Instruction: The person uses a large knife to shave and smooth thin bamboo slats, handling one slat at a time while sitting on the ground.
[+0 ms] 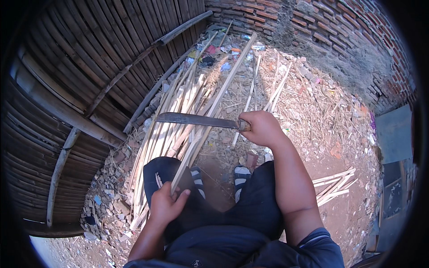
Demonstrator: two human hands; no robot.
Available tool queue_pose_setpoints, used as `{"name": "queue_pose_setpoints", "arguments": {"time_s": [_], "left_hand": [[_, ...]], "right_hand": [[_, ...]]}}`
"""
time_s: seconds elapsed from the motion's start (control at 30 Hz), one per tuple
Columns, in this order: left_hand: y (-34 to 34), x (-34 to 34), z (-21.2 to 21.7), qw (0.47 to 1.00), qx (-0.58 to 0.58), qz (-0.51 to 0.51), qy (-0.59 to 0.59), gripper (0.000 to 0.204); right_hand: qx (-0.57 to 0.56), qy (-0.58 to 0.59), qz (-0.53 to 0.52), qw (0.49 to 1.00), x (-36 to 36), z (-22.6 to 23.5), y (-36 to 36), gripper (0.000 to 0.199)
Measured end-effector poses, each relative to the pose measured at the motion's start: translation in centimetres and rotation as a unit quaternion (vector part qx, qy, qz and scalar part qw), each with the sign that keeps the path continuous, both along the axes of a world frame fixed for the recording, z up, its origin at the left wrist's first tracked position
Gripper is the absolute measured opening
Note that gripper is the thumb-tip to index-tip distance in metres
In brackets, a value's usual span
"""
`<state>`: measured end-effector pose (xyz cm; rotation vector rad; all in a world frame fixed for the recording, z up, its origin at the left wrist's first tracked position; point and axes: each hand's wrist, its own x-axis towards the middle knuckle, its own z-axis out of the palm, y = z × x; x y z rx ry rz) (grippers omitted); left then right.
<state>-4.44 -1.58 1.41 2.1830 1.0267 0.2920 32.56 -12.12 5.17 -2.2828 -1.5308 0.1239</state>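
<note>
My right hand (259,128) is closed round the wooden handle of a machete (196,120). Its long dark blade points left, level across the view, and passes over a long split bamboo strip (228,85); whether the two touch I cannot tell. My left hand (168,203) grips the near end of that strip beside my left knee. From there the strip slants away up and to the right, toward the brick wall. Under and left of the blade lies a pile of pale bamboo strips (154,138).
A bamboo slat wall (107,58) with pole rails rises on the left. The brick wall (313,27) stands at the back and right. Rubble, straw and litter cover the ground. Short split sticks (335,185) lie at right, near a grey-green panel (393,134). My sandalled feet (241,176) are below.
</note>
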Motion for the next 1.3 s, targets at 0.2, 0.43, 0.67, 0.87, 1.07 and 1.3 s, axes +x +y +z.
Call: {"name": "queue_pose_setpoints", "arguments": {"time_s": [0.2,0.43,0.67,0.87,1.07,1.3], "left_hand": [[0.0,-0.1,0.2,1.0,0.011,-0.011,-0.013,0.042],[0.2,0.2,0.4,1.0,0.005,-0.011,0.02,0.042],[0.0,-0.3,-0.2,1.0,0.005,-0.002,0.005,0.04],[0.0,0.0,-0.1,1.0,0.02,-0.004,-0.004,0.04],[0.0,-0.3,-0.5,1.0,0.015,0.001,0.008,0.04],[0.1,0.0,-0.2,0.999,0.036,-0.013,-0.007,0.04]], "right_hand": [[-0.017,-0.006,0.033,0.999,0.1,0.1,0.4,0.027],[0.004,-0.015,0.005,1.0,0.2,-0.3,0.3,0.023],[-0.012,0.011,0.02,1.0,0.3,0.8,0.0,0.026],[-0.007,-0.002,-0.055,0.998,1.1,0.8,-0.3,0.027],[-0.063,-0.002,0.133,0.989,-2.3,1.1,0.7,0.031],[-0.012,0.028,-0.051,0.998,1.6,0.7,-0.1,0.031]]}}
